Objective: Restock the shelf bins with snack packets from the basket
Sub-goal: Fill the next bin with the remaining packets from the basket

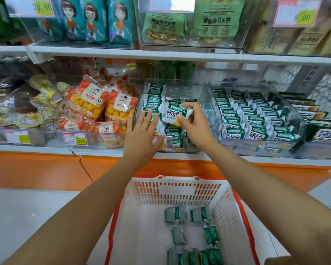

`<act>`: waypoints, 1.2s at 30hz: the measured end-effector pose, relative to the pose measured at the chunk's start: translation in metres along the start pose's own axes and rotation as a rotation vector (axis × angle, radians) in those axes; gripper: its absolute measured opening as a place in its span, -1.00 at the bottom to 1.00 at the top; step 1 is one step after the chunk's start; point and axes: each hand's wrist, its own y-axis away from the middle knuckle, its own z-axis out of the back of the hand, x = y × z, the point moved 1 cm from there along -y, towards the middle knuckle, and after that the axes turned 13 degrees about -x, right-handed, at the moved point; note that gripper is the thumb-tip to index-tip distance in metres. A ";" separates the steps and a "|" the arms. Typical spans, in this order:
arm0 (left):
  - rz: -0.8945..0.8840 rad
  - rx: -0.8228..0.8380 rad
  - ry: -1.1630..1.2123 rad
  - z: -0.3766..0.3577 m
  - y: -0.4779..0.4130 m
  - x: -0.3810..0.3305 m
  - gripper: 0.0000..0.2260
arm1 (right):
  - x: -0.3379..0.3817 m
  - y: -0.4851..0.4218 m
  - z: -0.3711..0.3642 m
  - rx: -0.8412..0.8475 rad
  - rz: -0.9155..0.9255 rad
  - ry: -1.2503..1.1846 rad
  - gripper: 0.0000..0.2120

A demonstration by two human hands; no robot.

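The basket sits lowest and closest, below both forearms, and it is far from empty. A scatter of green snack packets lies on its floor, most of them toward the near side. So a fair share of the restocking is, by my reading, yet to be done.

Above the basket, the right hand pinches one green-and-white packet between thumb and curled fingers. It holds the packet over the middle of the clear bin. Just left of it, the left hand is flat, its fingers straight and spread at the bin's front left corner. Whether they press the wall or the packets behind it, I cannot tell.

Inside this bin a row of packets stands along the wall beyond the left hand and more lie beneath the right hand, while the back looks bare. The bin seems only partly filled.

To the right of the right hand, the neighbouring bin already holds tidy rows of the same packets. Left of the left hand lie orange snack bags.
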 end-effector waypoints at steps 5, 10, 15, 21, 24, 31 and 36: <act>0.039 0.000 0.017 -0.006 -0.001 0.003 -0.32 | -0.008 -0.006 0.001 -0.033 -0.007 0.093 -0.68; 0.000 0.019 -0.019 -0.009 -0.008 0.003 -0.35 | -0.014 -0.011 0.004 -0.010 -0.043 0.128 -0.67; 0.017 -0.029 -0.042 -0.004 -0.014 0.000 -0.34 | -0.018 -0.018 0.001 -0.008 -0.070 0.128 -0.69; -0.013 -0.071 -0.034 0.000 -0.048 0.009 -0.31 | -0.020 -0.047 -0.006 0.008 -0.125 0.163 -0.72; 0.011 0.022 -0.022 -0.001 -0.073 0.015 -0.32 | -0.025 -0.068 -0.013 0.004 -0.147 0.185 -0.72; -0.014 0.087 -0.053 -0.011 -0.098 0.032 -0.28 | -0.056 -0.132 -0.049 -0.052 -0.213 0.188 -0.70; -0.001 0.043 0.023 -0.015 -0.094 0.035 -0.19 | -0.074 -0.157 -0.077 -0.089 -0.175 0.221 -0.75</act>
